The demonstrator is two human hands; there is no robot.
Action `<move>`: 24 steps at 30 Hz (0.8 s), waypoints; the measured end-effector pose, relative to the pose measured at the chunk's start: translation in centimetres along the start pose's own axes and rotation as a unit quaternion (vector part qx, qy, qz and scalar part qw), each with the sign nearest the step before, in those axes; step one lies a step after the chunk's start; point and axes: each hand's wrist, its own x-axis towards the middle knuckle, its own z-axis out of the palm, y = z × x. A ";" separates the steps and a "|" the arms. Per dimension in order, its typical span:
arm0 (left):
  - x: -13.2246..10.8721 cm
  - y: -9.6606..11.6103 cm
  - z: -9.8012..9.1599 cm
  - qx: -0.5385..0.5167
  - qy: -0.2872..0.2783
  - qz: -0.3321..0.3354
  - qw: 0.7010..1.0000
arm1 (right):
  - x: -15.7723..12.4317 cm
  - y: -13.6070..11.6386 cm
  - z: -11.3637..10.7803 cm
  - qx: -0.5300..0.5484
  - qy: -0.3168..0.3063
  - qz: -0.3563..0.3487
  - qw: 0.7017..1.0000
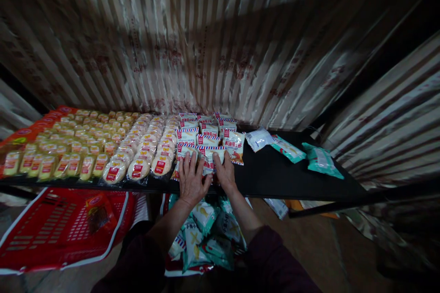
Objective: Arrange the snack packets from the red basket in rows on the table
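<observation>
White snack packets [208, 140] with red lettering and blue-and-red striped edges stand in short rows on a black shelf [268, 174]. At the front of these rows, my left hand [190, 181] lies with its fingers stretched out over the packet faces. My right hand [225, 171] grips the right side of a front snack packet [208, 159], thumb on its face; some of its fingers are hidden. To the left are rows of round, clear-wrapped biscuits [139, 169] with red labels.
Yellow wrapped cakes [74, 162] and orange packs [20, 135] fill the shelf's left end. Green packets [321, 160] and a white packet [259, 138] lie to the right. Below are a red basket [65, 219] and several green snack packets [206, 217]. Striped curtain-like sheeting [192, 46] hangs behind.
</observation>
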 end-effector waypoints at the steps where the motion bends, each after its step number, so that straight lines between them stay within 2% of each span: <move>1: 0.0 0.0 0.0 0.000 0.001 -0.001 1.000 | -0.1 0.0 0.0 -0.004 0.005 0.002 1.000; 9: -0.1 -0.2 0.0 -0.003 0.019 -0.008 1.000 | -1.8 -0.3 0.5 -0.092 0.053 -0.007 0.994; 17: 0.0 -0.4 -0.1 -0.002 -0.005 -0.011 1.000 | -2.6 -0.5 1.3 -0.092 0.055 -0.007 0.994; 24: -0.3 -0.7 -1.0 -0.019 -0.033 -0.014 0.999 | -3.7 0.0 0.7 -0.110 0.084 -0.098 0.985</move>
